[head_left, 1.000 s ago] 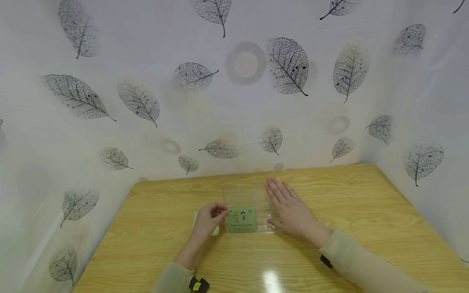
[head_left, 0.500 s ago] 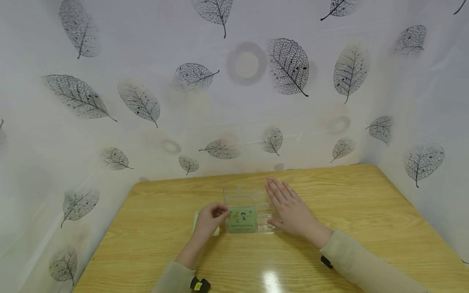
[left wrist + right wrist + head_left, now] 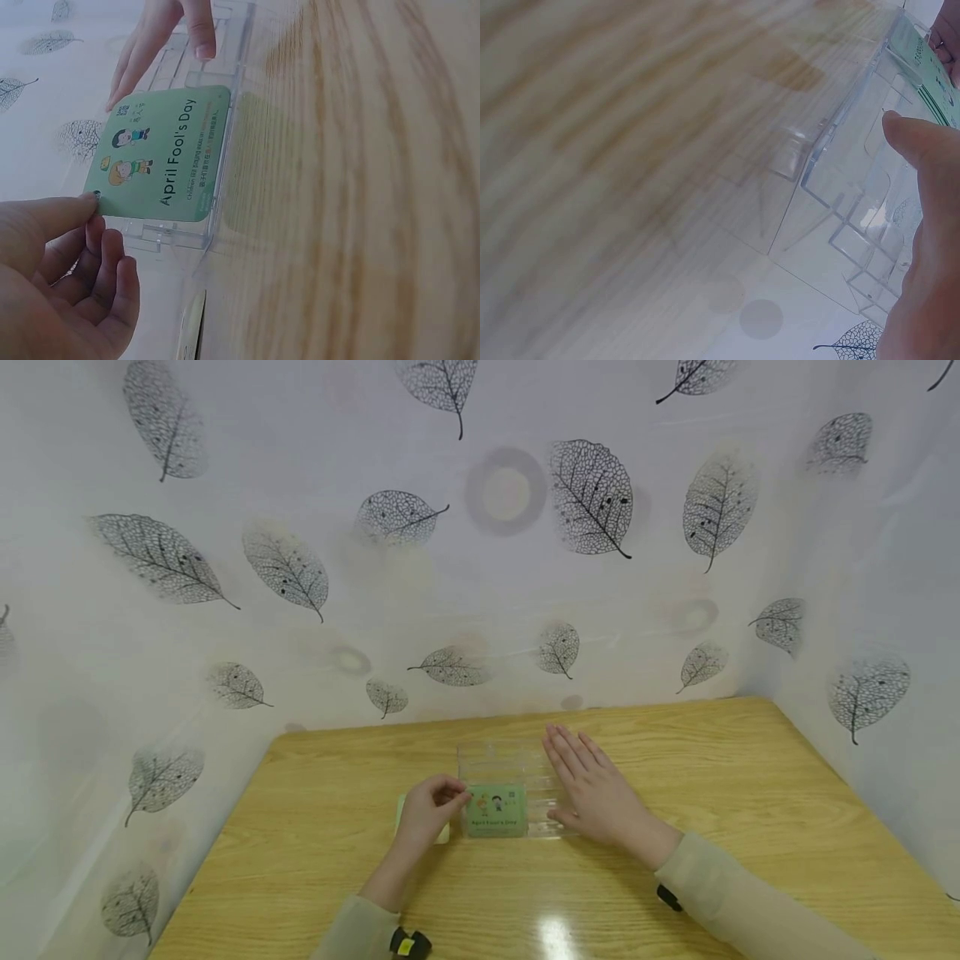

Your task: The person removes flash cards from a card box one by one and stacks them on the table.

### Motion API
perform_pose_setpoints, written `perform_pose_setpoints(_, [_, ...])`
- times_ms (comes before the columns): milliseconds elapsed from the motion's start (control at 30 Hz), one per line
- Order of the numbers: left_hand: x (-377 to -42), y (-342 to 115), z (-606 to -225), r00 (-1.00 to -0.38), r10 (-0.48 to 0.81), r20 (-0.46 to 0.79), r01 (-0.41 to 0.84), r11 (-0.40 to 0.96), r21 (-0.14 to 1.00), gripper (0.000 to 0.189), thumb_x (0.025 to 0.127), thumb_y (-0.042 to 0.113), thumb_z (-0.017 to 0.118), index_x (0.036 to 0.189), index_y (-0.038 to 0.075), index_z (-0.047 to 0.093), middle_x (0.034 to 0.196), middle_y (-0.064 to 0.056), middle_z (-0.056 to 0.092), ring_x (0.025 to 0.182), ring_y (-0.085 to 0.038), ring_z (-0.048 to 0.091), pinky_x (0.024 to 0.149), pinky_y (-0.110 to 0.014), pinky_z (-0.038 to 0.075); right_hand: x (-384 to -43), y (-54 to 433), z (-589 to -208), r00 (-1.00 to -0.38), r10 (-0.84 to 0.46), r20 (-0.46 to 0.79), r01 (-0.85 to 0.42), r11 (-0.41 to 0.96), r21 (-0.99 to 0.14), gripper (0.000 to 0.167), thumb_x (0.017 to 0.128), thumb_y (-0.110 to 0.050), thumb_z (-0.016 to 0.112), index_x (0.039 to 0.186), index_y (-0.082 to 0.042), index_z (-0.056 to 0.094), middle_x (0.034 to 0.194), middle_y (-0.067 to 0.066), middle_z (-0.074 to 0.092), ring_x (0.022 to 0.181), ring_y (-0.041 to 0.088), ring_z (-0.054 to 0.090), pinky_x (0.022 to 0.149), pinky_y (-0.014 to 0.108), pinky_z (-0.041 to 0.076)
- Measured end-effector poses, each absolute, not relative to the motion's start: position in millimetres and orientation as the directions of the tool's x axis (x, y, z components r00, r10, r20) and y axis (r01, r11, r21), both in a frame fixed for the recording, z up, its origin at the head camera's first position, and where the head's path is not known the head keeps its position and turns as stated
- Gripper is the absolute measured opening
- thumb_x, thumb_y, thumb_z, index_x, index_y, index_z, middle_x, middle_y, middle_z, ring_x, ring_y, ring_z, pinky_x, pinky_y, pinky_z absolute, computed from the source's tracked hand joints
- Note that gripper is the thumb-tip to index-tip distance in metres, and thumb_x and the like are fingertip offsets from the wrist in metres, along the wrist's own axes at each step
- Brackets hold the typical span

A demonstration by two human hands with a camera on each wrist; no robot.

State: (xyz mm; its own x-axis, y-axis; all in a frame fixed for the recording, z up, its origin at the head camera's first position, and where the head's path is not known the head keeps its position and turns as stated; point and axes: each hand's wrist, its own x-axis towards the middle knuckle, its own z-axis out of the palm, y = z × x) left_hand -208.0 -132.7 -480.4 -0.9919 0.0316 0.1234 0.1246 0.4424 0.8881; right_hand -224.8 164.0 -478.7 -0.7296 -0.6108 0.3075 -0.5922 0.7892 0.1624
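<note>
A green card [image 3: 161, 154] printed "April Fool's Day" lies over the left part of a clear plastic tray [image 3: 491, 768]. My left hand [image 3: 427, 814] pinches the card's corner between thumb and forefinger, the other fingers curled beneath. In the right wrist view several green card edges [image 3: 934, 105] show stacked in the tray. Flat and with fingers straight, my right hand [image 3: 596, 785] rests over the tray's right side. Its thumb [image 3: 907, 135] lies on the clear plastic.
Partly hidden behind my left hand, a pale green and cream stack of cards [image 3: 442, 833] lies on the wooden table [image 3: 337, 793]. A white curtain with leaf prints [image 3: 480, 568] hangs behind the table and along both sides.
Both hands stay almost still. My left thumb has shifted very slightly right over the card's corner since the first frame.
</note>
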Motion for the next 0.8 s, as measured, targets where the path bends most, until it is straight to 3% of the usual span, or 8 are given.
perform_pose_setpoints(800, [-212.1, -136.2, -484.2, -0.994, 0.006, 0.114, 0.104, 0.447, 0.889, 0.007, 0.094, 0.005, 0.078, 0.099, 0.000, 0.075, 0.094, -0.012, 0.076, 0.081, -0.008, 0.062, 0.074, -0.017, 0.054, -225.6, 164.2, -479.8, -0.752, -0.602, 0.270, -0.578, 0.798, 0.171, 0.110, 0.094, -0.064, 0.070, 0.167, 0.002, 0.020, 0.178, 0.019, 0.012, 0.165, 0.037, 0.016, 0.134, 0.053, 0.017])
